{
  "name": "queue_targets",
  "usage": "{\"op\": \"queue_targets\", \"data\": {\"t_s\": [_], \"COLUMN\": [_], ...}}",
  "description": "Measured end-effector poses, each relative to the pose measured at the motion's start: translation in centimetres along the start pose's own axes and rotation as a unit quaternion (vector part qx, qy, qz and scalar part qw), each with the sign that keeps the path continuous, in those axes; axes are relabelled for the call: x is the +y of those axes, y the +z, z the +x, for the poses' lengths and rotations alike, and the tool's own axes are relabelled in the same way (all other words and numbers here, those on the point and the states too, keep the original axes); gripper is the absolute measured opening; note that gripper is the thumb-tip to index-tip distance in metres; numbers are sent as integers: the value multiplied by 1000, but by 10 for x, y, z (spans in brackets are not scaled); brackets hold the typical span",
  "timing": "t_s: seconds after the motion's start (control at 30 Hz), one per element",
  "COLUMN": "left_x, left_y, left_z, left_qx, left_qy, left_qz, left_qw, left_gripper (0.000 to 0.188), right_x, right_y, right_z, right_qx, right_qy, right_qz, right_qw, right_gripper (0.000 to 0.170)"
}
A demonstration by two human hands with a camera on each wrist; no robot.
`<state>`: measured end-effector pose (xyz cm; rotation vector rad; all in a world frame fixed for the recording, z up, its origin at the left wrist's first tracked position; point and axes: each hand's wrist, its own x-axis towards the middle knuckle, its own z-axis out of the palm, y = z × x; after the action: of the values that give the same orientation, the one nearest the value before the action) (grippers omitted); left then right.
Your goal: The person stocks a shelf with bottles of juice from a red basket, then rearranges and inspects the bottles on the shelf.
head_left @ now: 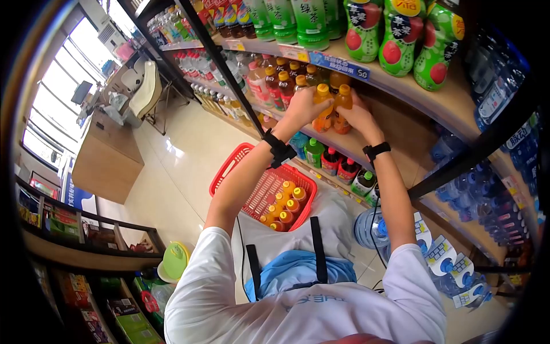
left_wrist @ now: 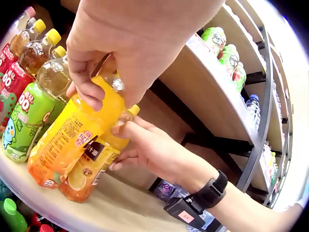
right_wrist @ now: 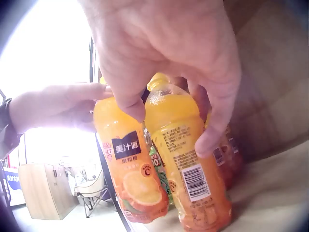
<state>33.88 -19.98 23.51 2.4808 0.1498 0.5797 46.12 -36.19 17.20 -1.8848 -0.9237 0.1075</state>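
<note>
At the edge of the middle shelf (head_left: pixel 395 146), my left hand (head_left: pixel 303 109) grips an orange juice bottle (head_left: pixel 322 121) near its neck. My right hand (head_left: pixel 360 116) holds a second orange juice bottle (head_left: pixel 342 123) by its upper part, right beside the first. Seen from the right wrist, thumb and fingers curl around the bottle with the barcode (right_wrist: pixel 186 159), while the front label of the left-hand bottle (right_wrist: pixel 133 166) faces the camera. Both bottles stand nearly upright, slightly tilted, bases at the shelf board. Green- and red-labelled drink bottles (left_wrist: pixel 30 111) stand next to them.
A red basket (head_left: pixel 228 163) holding several orange juice bottles (head_left: pixel 283 200) sits on the floor before the person. Green tea bottles (head_left: pixel 310 23) line the shelf above. Dark soda bottles (head_left: pixel 347 170) fill the lower shelf. Water packs (head_left: pixel 452 269) stand right; a black shelf post (head_left: pixel 447 172) rises nearby.
</note>
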Motion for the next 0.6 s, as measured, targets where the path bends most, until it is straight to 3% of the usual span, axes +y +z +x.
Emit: {"op": "queue_targets", "data": {"t_s": [0.07, 0.13, 0.2, 0.23, 0.27, 0.33, 0.43, 0.5, 0.6], "left_x": [-21, -38, -48, -51, -53, -51, -57, -58, -42], "left_y": [14, 21, 23, 18, 15, 5, 1, 8, 16], "left_z": [6, 15, 25, 29, 32, 40, 55, 55, 38], "left_qx": [-5, -50, -31, -62, -68, -134, -145, -116, -92], "left_qy": [-9, -27, 49, 89, 91, 136, 176, 191, 204], "left_qz": [-7, -12, 3, -15, -15, 13, 26, 32, 37], "left_qw": [1000, 998, 998, 994, 993, 982, 973, 974, 974], "left_gripper": [57, 61, 68, 70, 70, 53, 48, 51, 55], "right_x": [-16, -21, -6, -7, -8, -7, -1, 18, -3], "right_y": [-5, -11, -9, -10, -9, -10, -5, 5, -3], "right_z": [-9, -11, -1, -3, -6, -7, -8, -8, -14], "right_qx": [8, -16, 4, -7, -19, -24, -13, 14, -25], "right_qy": [-21, 19, 3, 7, 14, 11, -39, -23, 41], "right_qz": [22, 23, 27, 29, 30, 23, 57, 13, 47], "right_qw": [1000, 999, 1000, 1000, 999, 999, 998, 1000, 998], "right_gripper": [69, 69, 68, 69, 69, 67, 65, 64, 67]}}
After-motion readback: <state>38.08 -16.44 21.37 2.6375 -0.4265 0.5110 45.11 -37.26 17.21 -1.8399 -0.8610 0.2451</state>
